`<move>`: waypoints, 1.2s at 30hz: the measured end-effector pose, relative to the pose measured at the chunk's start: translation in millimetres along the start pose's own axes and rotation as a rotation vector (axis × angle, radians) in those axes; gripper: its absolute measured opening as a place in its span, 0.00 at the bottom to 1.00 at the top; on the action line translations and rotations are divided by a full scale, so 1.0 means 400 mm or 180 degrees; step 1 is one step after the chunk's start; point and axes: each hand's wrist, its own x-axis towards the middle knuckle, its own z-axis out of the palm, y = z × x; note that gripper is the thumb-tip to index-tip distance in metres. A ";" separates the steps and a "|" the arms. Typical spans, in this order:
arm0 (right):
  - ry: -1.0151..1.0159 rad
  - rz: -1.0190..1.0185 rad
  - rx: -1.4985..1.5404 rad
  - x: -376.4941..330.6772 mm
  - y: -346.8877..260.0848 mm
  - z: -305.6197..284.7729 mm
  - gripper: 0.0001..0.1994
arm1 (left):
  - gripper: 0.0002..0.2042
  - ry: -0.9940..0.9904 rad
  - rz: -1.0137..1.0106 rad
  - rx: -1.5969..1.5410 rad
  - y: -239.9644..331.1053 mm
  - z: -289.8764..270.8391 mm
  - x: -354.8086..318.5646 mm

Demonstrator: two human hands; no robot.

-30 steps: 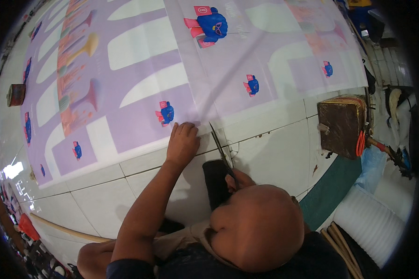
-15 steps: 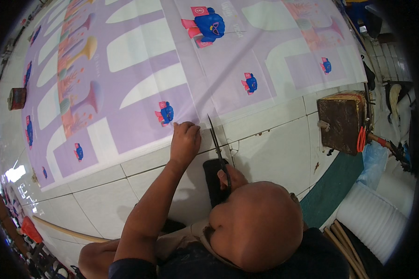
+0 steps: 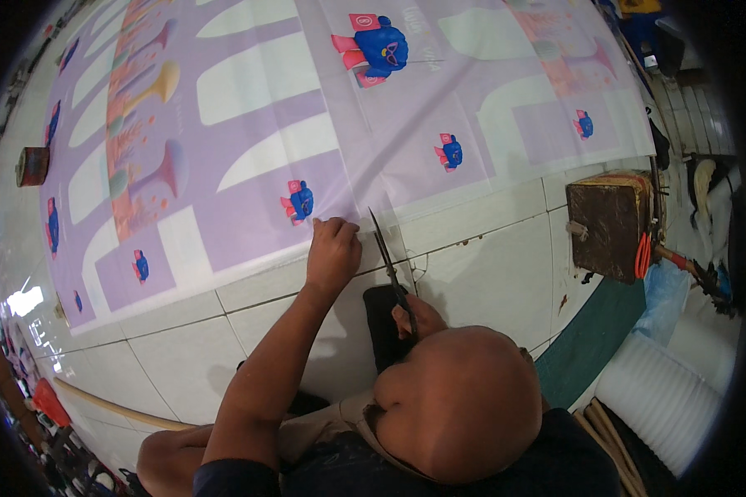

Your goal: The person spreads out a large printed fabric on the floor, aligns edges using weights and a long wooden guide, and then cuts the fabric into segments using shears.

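Note:
A large purple and white printed sheet (image 3: 249, 217) with small blue and pink figures spreads over the tiled floor. My left hand (image 3: 335, 255) is closed on the sheet's near edge, fingertips pinched together beside one of the blue figures. Just to its right, my right hand (image 3: 423, 318) grips a pair of long dark scissors (image 3: 389, 263). The blades point away from me, slightly apart, their tips at the sheet's near edge. The right hand's fingers are partly hidden by the scissor handles and by the head in front.
White floor tiles (image 3: 472, 282) run along the near side. A worn brown box (image 3: 609, 228) with an orange loop stands right, beyond a green strip (image 3: 597, 331) and a white foam roll (image 3: 659, 398). A rusty can (image 3: 33, 166) sits at the left; a curved wooden stick (image 3: 116, 407) lies lower left.

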 end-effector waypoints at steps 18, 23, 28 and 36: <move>0.0256 0.0321 -0.0132 0.003 -0.035 0.031 0.20 | 0.06 0.0060 -0.0143 -0.0039 0.016 0.012 0.004; 0.0378 0.0023 -0.0203 0.017 -0.003 0.040 0.19 | 0.06 -0.0007 -0.0144 -0.0111 0.020 0.011 0.003; 0.0494 -0.0165 -0.0297 0.025 0.016 0.058 0.18 | 0.06 0.0049 -0.0160 -0.0046 0.015 0.012 0.000; 0.0570 -0.0331 -0.0328 0.016 -0.048 0.069 0.20 | 0.06 0.0027 -0.0094 -0.0073 0.007 0.006 -0.015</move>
